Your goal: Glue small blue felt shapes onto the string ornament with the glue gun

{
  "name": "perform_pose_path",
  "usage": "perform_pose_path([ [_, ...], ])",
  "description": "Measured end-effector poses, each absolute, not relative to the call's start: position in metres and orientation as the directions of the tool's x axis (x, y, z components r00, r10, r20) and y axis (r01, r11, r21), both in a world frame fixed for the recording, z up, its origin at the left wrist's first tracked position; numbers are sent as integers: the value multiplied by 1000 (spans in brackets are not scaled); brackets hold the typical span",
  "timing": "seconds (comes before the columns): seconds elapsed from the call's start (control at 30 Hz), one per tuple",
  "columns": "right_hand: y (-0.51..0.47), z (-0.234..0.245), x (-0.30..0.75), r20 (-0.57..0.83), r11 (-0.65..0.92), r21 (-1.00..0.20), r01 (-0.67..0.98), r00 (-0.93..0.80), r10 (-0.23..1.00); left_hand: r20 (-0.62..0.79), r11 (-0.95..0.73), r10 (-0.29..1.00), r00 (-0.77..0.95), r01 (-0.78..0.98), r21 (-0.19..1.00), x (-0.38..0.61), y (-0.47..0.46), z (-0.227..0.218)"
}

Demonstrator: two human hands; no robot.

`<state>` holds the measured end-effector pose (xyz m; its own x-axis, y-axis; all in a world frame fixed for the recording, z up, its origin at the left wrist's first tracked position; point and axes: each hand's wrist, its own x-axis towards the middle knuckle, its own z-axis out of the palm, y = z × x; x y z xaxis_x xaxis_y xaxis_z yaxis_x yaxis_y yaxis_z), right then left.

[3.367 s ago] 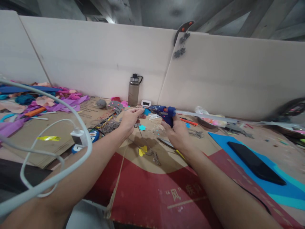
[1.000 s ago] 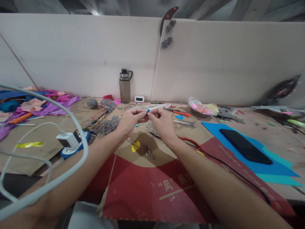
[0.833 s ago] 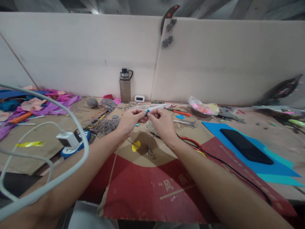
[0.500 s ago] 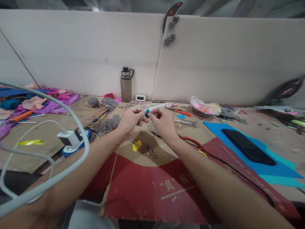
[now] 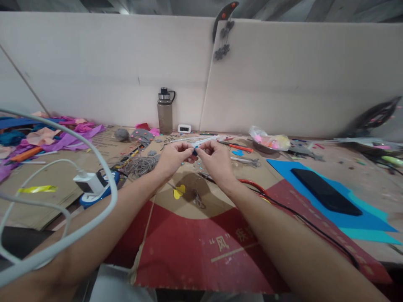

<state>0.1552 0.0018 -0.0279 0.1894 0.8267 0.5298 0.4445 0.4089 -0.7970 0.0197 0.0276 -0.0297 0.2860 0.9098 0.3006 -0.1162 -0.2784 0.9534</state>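
Between my fingertips is a small blue piece [image 5: 195,151], mostly covered, so its exact kind does not show. My left hand [image 5: 175,158] pinches it from the left, and my right hand [image 5: 216,161] grips its right side with thumb and forefinger. Both hands are raised over the cardboard [image 5: 182,289], fingertips nearly touching. Below them on the cardboard lie a yellow cut-out shape [image 5: 179,191] on a thin stem and a little tangle of grey string [image 5: 198,199]. A heap of grey cord [image 5: 140,166] sits beside my left wrist.
A white charger [image 5: 90,183] sits on a blue power strip, left, with a white cable looping in front. A bottle [image 5: 165,113] and small clock [image 5: 184,128] stand by the wall. Right are a bowl [image 5: 267,147], a black phone [image 5: 325,191] on blue sheets, and red-handled pliers [image 5: 255,184].
My fingertips have closed further over the small blue piece, and less of it shows now. The whole view has shifted slightly.
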Motion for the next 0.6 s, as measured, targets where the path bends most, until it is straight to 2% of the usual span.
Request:
perform_pose_path([
  [0.37,2,-28,156,536,404,-787,466,190,823,357,-353,884,300,-72,933,17,30,-30],
  [0.6,1,-30,163,638,496,-651,574,61,767,321,-331,919,231,7,944,18,27,-27],
])
